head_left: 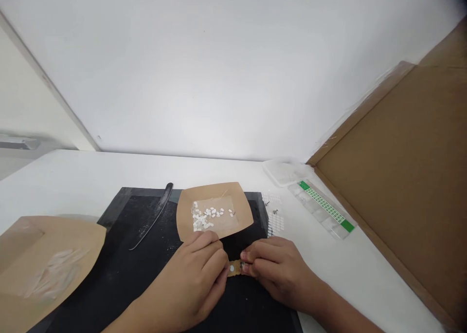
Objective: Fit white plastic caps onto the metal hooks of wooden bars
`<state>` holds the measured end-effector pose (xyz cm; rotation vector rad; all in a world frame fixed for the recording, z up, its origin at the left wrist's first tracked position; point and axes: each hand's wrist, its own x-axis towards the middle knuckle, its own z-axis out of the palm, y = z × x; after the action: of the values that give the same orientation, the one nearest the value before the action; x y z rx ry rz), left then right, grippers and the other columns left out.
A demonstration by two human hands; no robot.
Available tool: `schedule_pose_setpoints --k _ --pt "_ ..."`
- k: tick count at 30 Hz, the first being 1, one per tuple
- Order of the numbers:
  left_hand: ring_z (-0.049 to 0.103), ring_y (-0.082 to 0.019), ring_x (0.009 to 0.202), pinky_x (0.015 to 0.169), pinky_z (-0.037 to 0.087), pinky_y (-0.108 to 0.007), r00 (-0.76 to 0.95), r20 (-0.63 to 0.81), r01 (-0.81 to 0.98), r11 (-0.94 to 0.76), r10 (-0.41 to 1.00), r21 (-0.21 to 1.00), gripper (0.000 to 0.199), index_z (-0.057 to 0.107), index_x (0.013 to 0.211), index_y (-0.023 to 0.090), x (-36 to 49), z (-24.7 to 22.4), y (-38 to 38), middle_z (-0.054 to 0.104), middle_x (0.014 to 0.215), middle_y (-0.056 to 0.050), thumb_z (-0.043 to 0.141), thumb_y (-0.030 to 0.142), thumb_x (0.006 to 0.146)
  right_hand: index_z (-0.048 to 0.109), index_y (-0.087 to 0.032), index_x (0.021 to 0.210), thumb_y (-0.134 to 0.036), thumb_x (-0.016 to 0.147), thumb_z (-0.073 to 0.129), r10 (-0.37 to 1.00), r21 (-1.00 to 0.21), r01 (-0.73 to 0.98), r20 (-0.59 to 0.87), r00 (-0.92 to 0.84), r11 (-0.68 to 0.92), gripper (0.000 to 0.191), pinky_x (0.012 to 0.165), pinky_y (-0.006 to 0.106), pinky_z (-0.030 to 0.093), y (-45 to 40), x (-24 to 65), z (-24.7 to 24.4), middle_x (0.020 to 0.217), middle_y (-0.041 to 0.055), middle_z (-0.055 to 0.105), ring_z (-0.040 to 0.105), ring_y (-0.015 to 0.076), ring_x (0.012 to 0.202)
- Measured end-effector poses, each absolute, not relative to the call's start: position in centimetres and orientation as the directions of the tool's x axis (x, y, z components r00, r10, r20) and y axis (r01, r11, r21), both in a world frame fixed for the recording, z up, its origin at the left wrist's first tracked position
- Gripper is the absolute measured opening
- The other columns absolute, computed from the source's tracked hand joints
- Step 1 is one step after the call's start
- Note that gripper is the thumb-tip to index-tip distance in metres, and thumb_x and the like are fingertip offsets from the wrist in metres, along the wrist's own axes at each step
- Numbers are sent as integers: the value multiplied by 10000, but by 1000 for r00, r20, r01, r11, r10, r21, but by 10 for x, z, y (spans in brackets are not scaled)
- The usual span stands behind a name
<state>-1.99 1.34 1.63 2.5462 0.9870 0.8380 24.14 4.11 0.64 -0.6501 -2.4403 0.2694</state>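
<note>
Two bare hands meet above a black mat (120, 260), holding a small tan strip (233, 268) between them. The left hand (204, 269) has its fingers curled closed on the strip's left end; the right hand (279, 269) pinches the right end between thumb and fingers, perhaps with a tiny metal piece, too small to be sure. Just beyond, a brown paper tray (242, 211) holds scattered white ovals (202, 221). At far left, a second paper tray (22, 240) holds crumpled, see-through film (54, 274).
</note>
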Motion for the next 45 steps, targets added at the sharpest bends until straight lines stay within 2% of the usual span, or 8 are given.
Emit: schedule_pose_setpoints --k 10,13,25,29,34,36,40,45 --pt "543 -244 880 735 479 -366 625 416 526 -750 661 402 151 548 903 184 -16 20 11 623 876 -58 545 106 1032 644 -200 857 -165 1018 707 513 -368 364 511 -690 856 177 665 265 521 42 243 2 910 32 761 701 142 750" --pt "543 -243 874 733 481 -367 642 423 514 -768 639 381 139 548 908 186 -16 21 11 626 862 -51 578 118 1026 674 -213 985 -176 999 753 505 -417 310 527 -683 854 88 711 276 543 45 243 4 958 37 779 712 150 797" --pt "539 -248 881 784 494 -410 677 391 521 -782 623 342 133 598 942 181 -18 19 13 633 886 -60 543 130 1052 668 -231 1102 -196 973 759 634 -632 304 393 -666 712 161 774 260 584 50 247 8 1115 62 735 706 153 901" --pt "542 -249 870 766 485 -403 677 395 517 -784 620 344 138 606 936 180 -18 20 13 632 874 -60 545 125 1047 682 -230 1094 -216 957 781 672 -712 306 306 -674 632 169 703 219 550 51 249 6 1036 27 736 674 122 806" --pt "554 -250 880 778 493 -395 677 412 512 -793 609 330 100 619 948 185 -19 24 12 642 879 -58 591 125 1022 717 -227 1038 -267 943 806 714 -724 371 235 -660 581 136 634 207 492 50 249 5 914 2 745 683 126 769" --pt "567 -258 908 808 503 -403 683 409 510 -796 605 325 43 635 986 194 -20 24 11 656 904 -56 674 177 995 725 -222 1018 -289 945 809 719 -723 380 227 -657 577 130 632 210 487 50 248 5 880 -3 745 681 125 738" --pt "574 -276 955 815 497 -412 668 413 531 -785 620 319 197 635 979 207 -20 20 12 666 936 -50 812 273 924 737 -214 992 -348 945 822 726 -736 380 215 -654 561 166 653 222 506 51 247 3 852 -6 752 674 123 692" --pt "550 -273 941 778 478 -406 649 418 558 -771 636 306 166 593 906 192 -17 12 12 643 900 -44 751 189 957 752 -210 938 -409 946 827 723 -741 359 239 -648 567 213 687 240 520 52 245 2 835 -1 759 685 132 697"
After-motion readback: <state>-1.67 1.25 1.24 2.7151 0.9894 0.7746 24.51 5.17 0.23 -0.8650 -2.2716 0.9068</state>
